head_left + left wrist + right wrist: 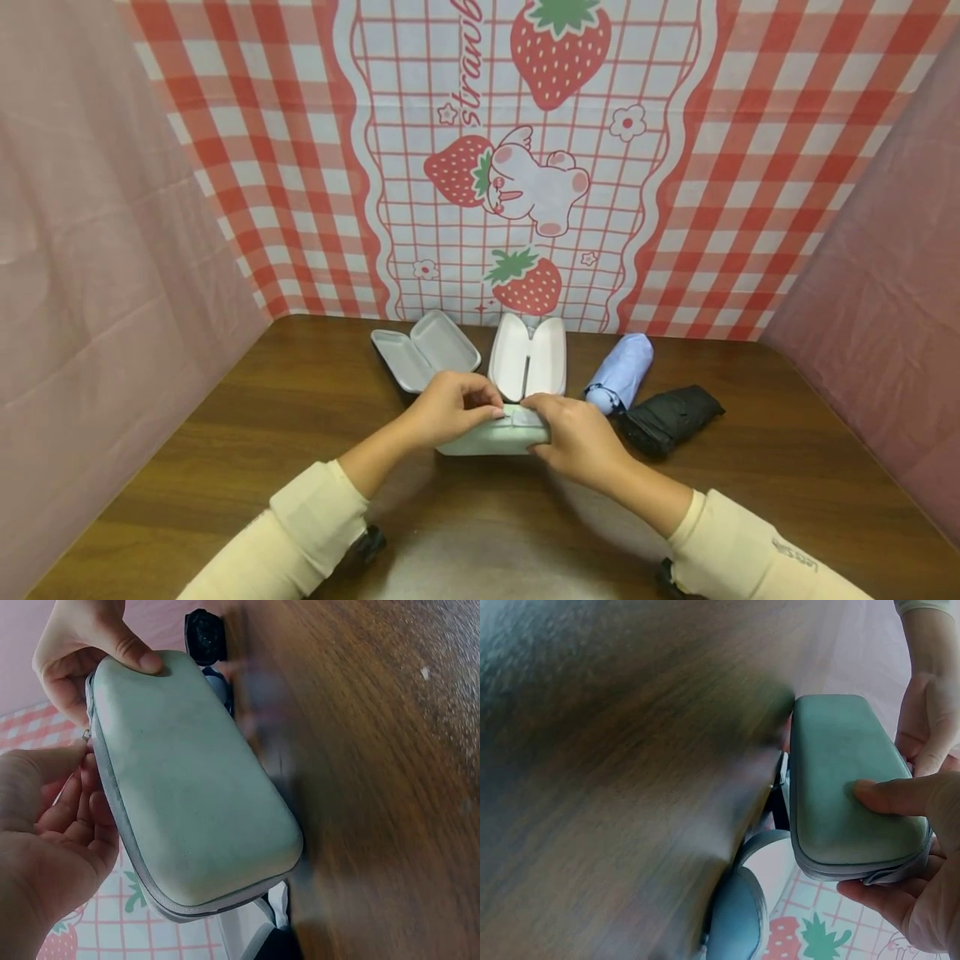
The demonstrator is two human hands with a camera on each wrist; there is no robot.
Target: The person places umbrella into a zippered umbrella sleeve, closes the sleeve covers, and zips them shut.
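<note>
A pale green zippered case (491, 440) stands on its long edge near the middle of the table, its zip side up. My right hand (583, 437) grips its right end, the thumb pressed on the broad face (832, 757) in the right wrist view. My left hand (450, 408) is at the zip, thumb and finger pinching the small zipper pull (86, 735) in the left wrist view. The zip seam looks closed along the edge that shows there. The case's far face is hidden in the head view.
Behind the case lie an open grey case (438, 342) and an open white case (512, 354) with a dark line down its middle. To the right are a folded light blue umbrella (626, 367) and a black folded bundle (675, 418). A strawberry-print cloth (525, 183) hangs behind.
</note>
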